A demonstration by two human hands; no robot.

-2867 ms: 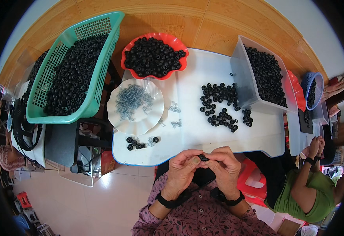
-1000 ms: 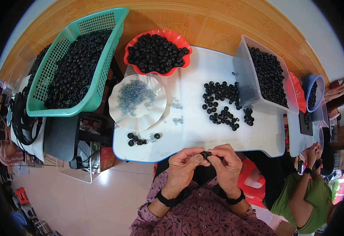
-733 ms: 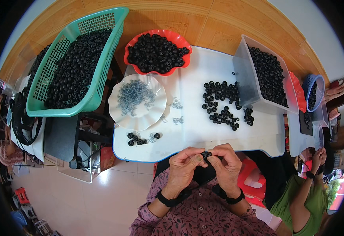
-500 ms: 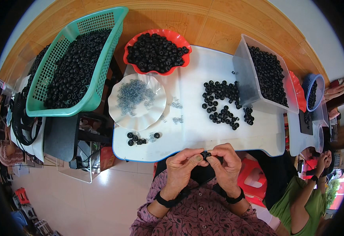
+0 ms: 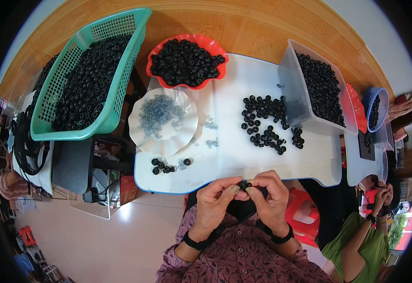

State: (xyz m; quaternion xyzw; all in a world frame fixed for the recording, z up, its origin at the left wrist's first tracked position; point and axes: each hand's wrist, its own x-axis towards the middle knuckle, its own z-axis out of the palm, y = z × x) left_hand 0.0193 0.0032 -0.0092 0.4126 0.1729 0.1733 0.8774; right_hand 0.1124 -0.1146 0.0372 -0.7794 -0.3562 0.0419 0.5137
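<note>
Hands pinching small black piece (partly hidden); leftward, wavy-rimmed white plate, perforated green basket.

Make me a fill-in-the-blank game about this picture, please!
1. The left hand and right hand hold a small part coloured ____.
2. The ruffled bowl heaped with dark parts is coloured ____.
3. Tiny pale pieces lie on a wavy plate coloured ____.
4. The see-through bin stands to the bowl's ____.

Missing words: black; red; white; right.
</note>
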